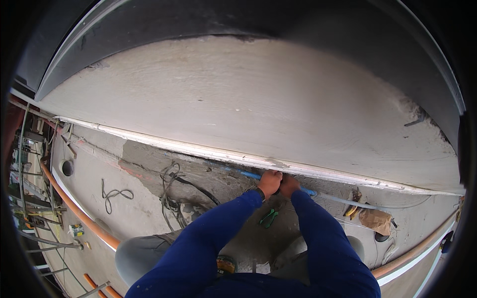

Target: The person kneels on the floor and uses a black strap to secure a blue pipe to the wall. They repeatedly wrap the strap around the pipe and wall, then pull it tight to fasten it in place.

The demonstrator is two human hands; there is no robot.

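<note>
Head view: left hand (269, 182) and right hand (288, 185), both closed side by side around the blue conduit (248, 175), which lies along the wall base under the white trim (198, 149). Green pliers (269, 217) lie near on the concrete floor (139, 208).

Blue pipe (248, 175), green pliers (269, 217).

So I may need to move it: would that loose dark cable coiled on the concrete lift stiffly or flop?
The dark cable lies in slack loops, so it would likely flop. It looks thin, so probably light. Pushed, its loops would probably drag across the rough concrete.
</note>
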